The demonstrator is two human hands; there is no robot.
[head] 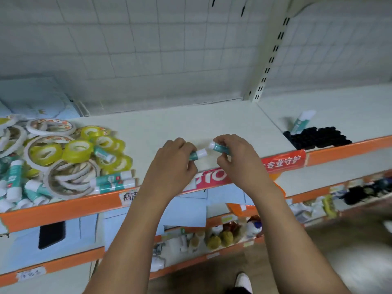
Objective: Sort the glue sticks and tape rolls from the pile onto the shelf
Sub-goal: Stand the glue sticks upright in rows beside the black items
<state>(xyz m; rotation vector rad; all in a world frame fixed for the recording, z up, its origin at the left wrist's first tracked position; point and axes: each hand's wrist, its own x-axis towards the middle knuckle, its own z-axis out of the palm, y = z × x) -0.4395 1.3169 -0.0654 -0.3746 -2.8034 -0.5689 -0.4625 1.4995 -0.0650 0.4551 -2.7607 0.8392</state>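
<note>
- Head view: the shelf (191,126) is a smooth white board with an orange front edge. Behind it are a white wire-grid panel (148,39) and a cream slotted upright (267,66).
- The left hand (176,160) grips a glue stick (197,154), fingers curled round its teal barrel. The round white cap sticks out to the right, and the long axis lies roughly level along the shelf front.
- The right hand (232,154) pinches a second glue stick (217,147) between thumb and curled fingers. Its white cap points left and slightly away, so the two caps face each other, near but apart.
- Both sticks are over the bare middle of the shelf, near its front edge; whether either touches the board cannot be told.
- At the left lies the pile (63,162): glossy yellow tape rolls (78,150) and flat white tape rolls (71,179) with wide hollow centres. More teal-and-white glue sticks (114,181) lie on their sides at the front lip, caps to the right.
- Behind the pile sit pale blue flat packs (36,98), blurred.
- In the next bay to the right is a cluster of matte black items (318,137). Another glue stick (302,122) leans tilted against it, white cap up and to the right.
- A red label strip (283,163) with white characters sits on the orange edge below the right hand.
- Lower shelves (212,234) hold mixed small goods, too blurred to name.
</note>
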